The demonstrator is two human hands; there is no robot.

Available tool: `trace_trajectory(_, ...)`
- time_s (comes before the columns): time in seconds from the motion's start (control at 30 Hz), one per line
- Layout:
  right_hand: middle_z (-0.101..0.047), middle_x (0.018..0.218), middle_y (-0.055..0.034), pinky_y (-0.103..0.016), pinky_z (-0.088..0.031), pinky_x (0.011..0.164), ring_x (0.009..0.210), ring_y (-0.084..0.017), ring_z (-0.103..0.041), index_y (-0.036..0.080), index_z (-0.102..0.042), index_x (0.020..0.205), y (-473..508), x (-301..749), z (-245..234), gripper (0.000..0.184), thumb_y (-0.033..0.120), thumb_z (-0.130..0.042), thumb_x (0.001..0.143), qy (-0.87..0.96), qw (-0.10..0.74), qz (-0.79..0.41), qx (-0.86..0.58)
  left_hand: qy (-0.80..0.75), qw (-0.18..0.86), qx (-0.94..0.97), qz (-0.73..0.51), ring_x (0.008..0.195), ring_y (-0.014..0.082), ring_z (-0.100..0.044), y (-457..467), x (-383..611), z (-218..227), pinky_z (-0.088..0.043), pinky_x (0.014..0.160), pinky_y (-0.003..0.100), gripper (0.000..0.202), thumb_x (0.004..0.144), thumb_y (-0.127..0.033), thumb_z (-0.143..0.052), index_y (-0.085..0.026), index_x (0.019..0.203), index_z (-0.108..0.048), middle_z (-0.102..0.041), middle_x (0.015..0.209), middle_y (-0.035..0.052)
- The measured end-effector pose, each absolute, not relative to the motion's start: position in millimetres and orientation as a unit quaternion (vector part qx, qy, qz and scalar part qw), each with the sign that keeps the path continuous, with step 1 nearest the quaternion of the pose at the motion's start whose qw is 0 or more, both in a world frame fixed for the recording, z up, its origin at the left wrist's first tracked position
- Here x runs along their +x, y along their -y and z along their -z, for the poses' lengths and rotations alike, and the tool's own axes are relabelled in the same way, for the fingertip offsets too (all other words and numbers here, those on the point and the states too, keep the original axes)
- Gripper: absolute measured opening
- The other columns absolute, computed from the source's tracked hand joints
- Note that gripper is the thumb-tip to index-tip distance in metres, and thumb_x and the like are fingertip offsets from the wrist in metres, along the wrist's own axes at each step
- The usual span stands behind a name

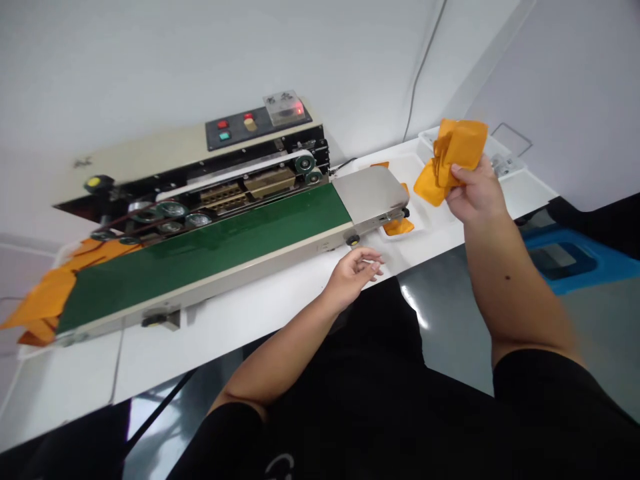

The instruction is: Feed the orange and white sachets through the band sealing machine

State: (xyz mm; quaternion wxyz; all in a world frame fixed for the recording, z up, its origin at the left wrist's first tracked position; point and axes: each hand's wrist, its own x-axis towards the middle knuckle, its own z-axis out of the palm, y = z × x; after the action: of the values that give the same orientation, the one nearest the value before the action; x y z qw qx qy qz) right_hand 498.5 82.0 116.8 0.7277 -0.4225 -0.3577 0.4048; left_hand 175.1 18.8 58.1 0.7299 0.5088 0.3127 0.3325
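Above the shallow white plastic tray (523,187) at the table's right end, the right hand (477,197) is closed around a bunch of flat orange paper pouches (457,157), thumb pressed over their lower edge, lifted clear of the tray. The left hand (353,270) hangs half open, fingers loosely curled, holding nothing, just over the white tabletop (250,313) near the brushed steel infeed plate (370,193). This looks like the pick-up step of feeding the beige band sealer's green conveyor belt (210,250); a next move would call for separating one pouch and laying it flat on the plate.
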Motion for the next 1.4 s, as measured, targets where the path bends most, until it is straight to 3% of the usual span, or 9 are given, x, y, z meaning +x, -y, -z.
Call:
trace_trajectory(0.1,-0.077,0.130,0.0005,-0.035,-0.062,0.100,0.114,-0.019,-0.074,0.031,-0.067,0.122,-39.9,438.5,-130.8,0.055,0.028,-0.095,0.074,0.410,0.679,-0.470,-0.386,-0.236,0.785,0.419,-0.390,0.134,0.0310,-0.067,-14.6,185.2,-76.0,-0.058,0.105,0.044,0.067,0.084,-0.058,-0.090,-0.027,0.138,-0.063,-0.063,0.155,0.0146)
trace_trajectory(0.2,-0.076,0.132,-0.0039,-0.040,-0.063,0.102,0.119,-0.026,-0.074,0.030,-0.067,0.130,-0.3,378.1,-119.8,0.062,0.030,-0.096,0.076,0.419,0.597,-0.518,-0.448,-0.183,0.809,0.337,-0.446,0.154,0.0356,-0.052,-5.3,182.4,-86.7,-0.050,0.120,0.048,0.085,0.079,-0.062,-0.093,-0.031,0.149,-0.057,-0.056,0.164,0.0121)
trace_trajectory(0.4,-0.062,0.156,-0.0096,-0.058,-0.050,0.123,0.144,-0.033,-0.061,0.033,-0.050,0.159,43.3,305.9,-61.5,0.068,0.035,-0.076,0.096,0.537,0.459,-0.462,-0.537,-0.259,0.824,0.177,-0.472,0.138,0.0330,-0.068,22.1,147.3,-65.7,-0.053,0.119,0.048,0.055,0.092,-0.055,-0.085,-0.024,0.133,-0.065,-0.075,0.138,0.0107)
trace_trajectory(0.6,-0.051,0.155,-0.0164,-0.066,-0.043,0.125,0.149,-0.038,-0.050,0.031,-0.034,0.173,56.4,258.3,-31.9,0.087,0.031,-0.071,0.094,0.669,0.370,-0.309,-0.565,-0.337,0.779,0.139,-0.510,0.118,0.0294,-0.078,42.9,100.7,-33.9,-0.059,0.111,0.046,0.053,0.086,-0.048,-0.092,-0.020,0.123,-0.068,-0.081,0.123,0.0101)
trace_trajectory(0.73,-0.049,0.153,-0.0149,-0.058,-0.053,0.115,0.145,-0.035,-0.051,0.032,-0.046,0.163,50.4,234.3,-35.1,0.075,0.033,-0.073,0.093,0.674,0.405,-0.299,-0.540,-0.347,0.751,0.160,-0.539,0.113,0.0286,-0.079,49.4,79.2,-33.3,-0.060,0.106,0.044,0.056,0.080,-0.045,-0.097,-0.018,0.120,-0.069,-0.082,0.117,0.0095)
trace_trajectory(0.93,-0.057,0.123,-0.0080,-0.046,-0.060,0.099,0.117,-0.027,-0.063,0.027,-0.063,0.119,37.0,202.4,-32.6,0.034,0.036,-0.078,0.090,0.581,0.535,-0.313,-0.528,-0.358,0.710,0.154,-0.587,0.104,0.0245,-0.081,42.6,66.2,-40.3,-0.062,0.101,0.039,0.052,0.079,-0.039,-0.098,-0.019,0.117,-0.069,-0.081,0.108,0.0051)
trace_trajectory(1.07,-0.061,0.105,-0.0010,-0.034,-0.061,0.082,0.089,-0.018,-0.065,0.028,-0.057,0.115,33.9,187.5,-30.8,0.037,0.035,-0.081,0.089,0.454,0.612,-0.408,-0.504,-0.362,0.697,0.136,-0.603,0.114,0.0265,-0.079,35.8,62.9,-40.8,-0.060,0.108,0.043,0.050,0.084,-0.043,-0.093,-0.021,0.123,-0.069,-0.082,0.113,0.0061)
trace_trajectory(1.3,-0.075,0.102,-0.0014,-0.034,-0.063,0.086,0.089,-0.018,-0.074,0.026,-0.063,0.112,22.3,189.9,-44.9,0.050,0.042,-0.095,0.077,0.333,0.638,-0.502,-0.480,-0.385,0.676,0.133,-0.614,0.119,0.0283,-0.078,30.5,61.2,-41.5,-0.062,0.108,0.046,0.053,0.083,-0.040,-0.095,-0.024,0.122,-0.063,-0.080,0.117,0.0053)
trace_trajectory(1.4,-0.073,0.093,0.0016,-0.027,-0.060,0.066,0.074,-0.014,-0.070,0.027,-0.059,0.105,12.5,206.2,-56.7,0.047,0.051,-0.092,0.082,0.320,0.657,-0.487,-0.478,-0.383,0.687,0.154,-0.598,0.116,0.0296,-0.079,33.8,58.4,-43.8,-0.065,0.103,0.049,0.056,0.083,-0.044,-0.095,-0.025,0.122,-0.059,-0.080,0.118,0.0065)
